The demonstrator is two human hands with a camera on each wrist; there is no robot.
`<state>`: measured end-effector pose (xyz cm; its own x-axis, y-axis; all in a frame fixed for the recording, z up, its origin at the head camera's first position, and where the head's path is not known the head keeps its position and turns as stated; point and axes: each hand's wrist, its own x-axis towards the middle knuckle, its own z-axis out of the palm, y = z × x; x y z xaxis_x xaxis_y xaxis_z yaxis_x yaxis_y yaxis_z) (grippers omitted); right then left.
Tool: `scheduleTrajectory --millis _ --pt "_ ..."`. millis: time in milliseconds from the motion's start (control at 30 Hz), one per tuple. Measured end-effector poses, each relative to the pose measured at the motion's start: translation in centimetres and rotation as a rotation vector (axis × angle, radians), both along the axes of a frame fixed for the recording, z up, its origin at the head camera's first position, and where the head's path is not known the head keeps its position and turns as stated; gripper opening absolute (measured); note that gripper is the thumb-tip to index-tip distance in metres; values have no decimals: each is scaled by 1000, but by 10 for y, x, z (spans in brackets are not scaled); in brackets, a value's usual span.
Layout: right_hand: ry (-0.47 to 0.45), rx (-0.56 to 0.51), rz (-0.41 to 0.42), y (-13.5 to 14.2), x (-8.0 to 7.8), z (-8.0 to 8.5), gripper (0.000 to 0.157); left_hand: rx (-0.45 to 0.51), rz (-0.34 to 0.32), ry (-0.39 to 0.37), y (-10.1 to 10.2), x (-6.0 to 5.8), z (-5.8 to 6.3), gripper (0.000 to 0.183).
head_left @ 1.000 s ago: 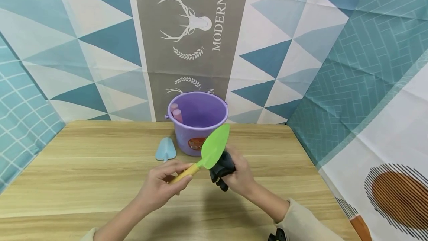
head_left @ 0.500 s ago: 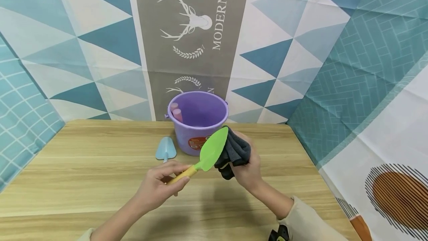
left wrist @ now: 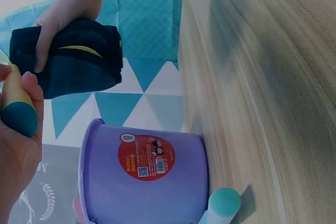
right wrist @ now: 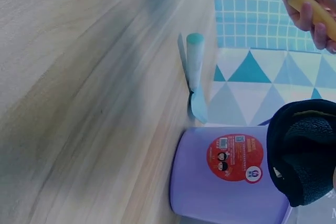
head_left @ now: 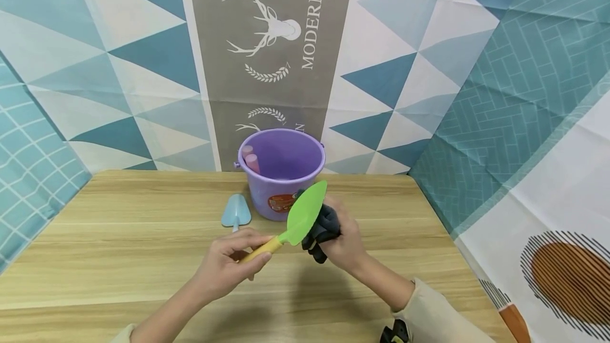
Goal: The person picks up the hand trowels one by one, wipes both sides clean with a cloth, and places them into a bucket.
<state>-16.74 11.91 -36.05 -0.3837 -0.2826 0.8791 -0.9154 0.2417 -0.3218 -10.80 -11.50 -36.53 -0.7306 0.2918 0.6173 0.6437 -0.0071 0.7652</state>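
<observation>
My left hand (head_left: 224, 268) grips the yellow handle (head_left: 263, 249) of a small garden trowel, its green blade (head_left: 305, 216) tilted up to the right. Behind the blade, my right hand (head_left: 348, 242) holds a bunched dark cloth (head_left: 326, 225), partly covered by the blade in the head view. The left wrist view shows the thumb pressed over the folded dark cloth (left wrist: 81, 61), which has a yellow stripe. In the right wrist view, the cloth (right wrist: 302, 156) curves open like a pocket. Whether it touches the blade's back is hard to tell.
A purple bucket (head_left: 261, 195) with a red label stands at the table's back, pink handles (head_left: 252, 163) inside it. To its left lies a light blue toy shovel (head_left: 236, 210). Patterned fabric (head_left: 381, 68) hangs behind the wooden table (head_left: 119, 237).
My right hand with the cloth moved right and up from the blade, then came back left and down behind it. The trowel in my left hand stays nearly still.
</observation>
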Motion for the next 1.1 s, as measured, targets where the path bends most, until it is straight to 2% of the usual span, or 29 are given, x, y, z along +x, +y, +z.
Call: scheduleTrajectory --millis 233,433,600,733,833,900,1000,1100 --pt "9 85 36 -4 1 -4 62 -27 34 -46 1 1 4 27" --pt "33 118 52 -4 2 -2 54 -16 29 -63 2 1 7 27" --pt "50 154 81 -4 2 -2 50 6 13 -45 3 0 8 27" --pt "64 169 92 -2 2 -2 55 24 2 6 2 -1 8 30" --pt "68 135 100 -2 1 -1 54 31 8 25 0 -2 8 31" --pt "71 86 108 -2 0 1 49 29 24 8 -2 -2 8 30" --pt "94 -21 110 -3 -1 4 39 11 55 -24 -4 -2 6 27" --pt "140 -139 95 -4 -1 7 38 -2 69 -46 -5 -3 4 26"
